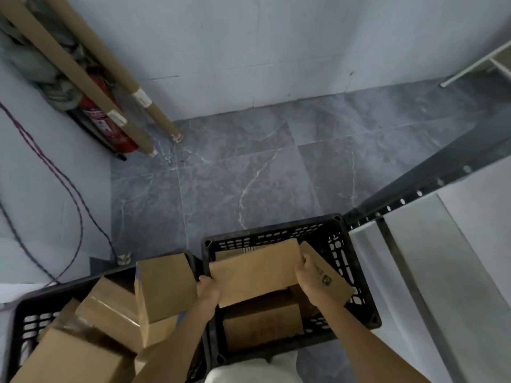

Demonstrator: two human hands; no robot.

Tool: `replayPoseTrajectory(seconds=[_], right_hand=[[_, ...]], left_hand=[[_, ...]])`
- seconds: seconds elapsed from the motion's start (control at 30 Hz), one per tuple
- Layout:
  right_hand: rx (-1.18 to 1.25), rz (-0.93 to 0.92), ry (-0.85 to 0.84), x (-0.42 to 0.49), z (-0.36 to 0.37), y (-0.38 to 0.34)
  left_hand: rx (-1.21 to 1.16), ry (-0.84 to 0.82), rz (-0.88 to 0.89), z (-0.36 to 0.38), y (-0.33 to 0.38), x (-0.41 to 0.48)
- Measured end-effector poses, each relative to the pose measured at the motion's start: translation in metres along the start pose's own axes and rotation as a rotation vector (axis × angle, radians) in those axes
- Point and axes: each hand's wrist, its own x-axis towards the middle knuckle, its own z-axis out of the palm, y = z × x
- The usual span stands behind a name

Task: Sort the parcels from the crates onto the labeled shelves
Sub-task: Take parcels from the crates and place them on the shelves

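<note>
Gripping a plain brown cardboard parcel (254, 272) by its two short ends, the person's left hand (209, 291) and right hand (311, 277) curl their fingers round its edges. The hands hold it in the open top of the black slotted crate (340, 261) on the grey floor, above another brown box (261, 323) lying inside. The parcel is flat and unmarked on its broad face, which is turned upward. Its long axis runs left to right, the right end angled slightly away from the person. A second crate (30, 322) of boxes stands just left.
</note>
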Motion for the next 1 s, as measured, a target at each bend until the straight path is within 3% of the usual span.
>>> replayPoseTrajectory(seconds=[0.13, 0.27, 0.4, 0.57, 0.73, 0.9, 1.0], right_hand=[[0.14, -0.03, 0.046, -0.038, -0.038, -0.035], [0.383, -0.079, 0.099, -0.1, -0.094, -0.102], [0.45, -0.163, 0.151, -0.154, -0.159, -0.163], [0.414, -0.32, 0.296, -0.297, -0.236, -0.264], [0.507, -0.522, 0.408, -0.378, -0.283, -0.29], [0.871, -0.552, 0.097, -0.448, -0.306, -0.286], [0.97, -0.611, 0.112, -0.485, -0.312, -0.286]], left_hand=[[-0.191, -0.024, 0.064, -0.028, 0.025, -0.055], [-0.395, -0.055, 0.136, -0.07, 0.102, -0.153], [-0.538, -0.081, 0.241, -0.117, 0.178, -0.233], [-0.358, -0.055, 0.532, -0.173, 0.261, -0.403], [-0.28, -0.126, 0.863, -0.213, 0.295, -0.495], [-0.257, -0.321, 1.105, -0.242, 0.307, -0.54], [-0.173, -0.415, 1.285, -0.255, 0.302, -0.554]])
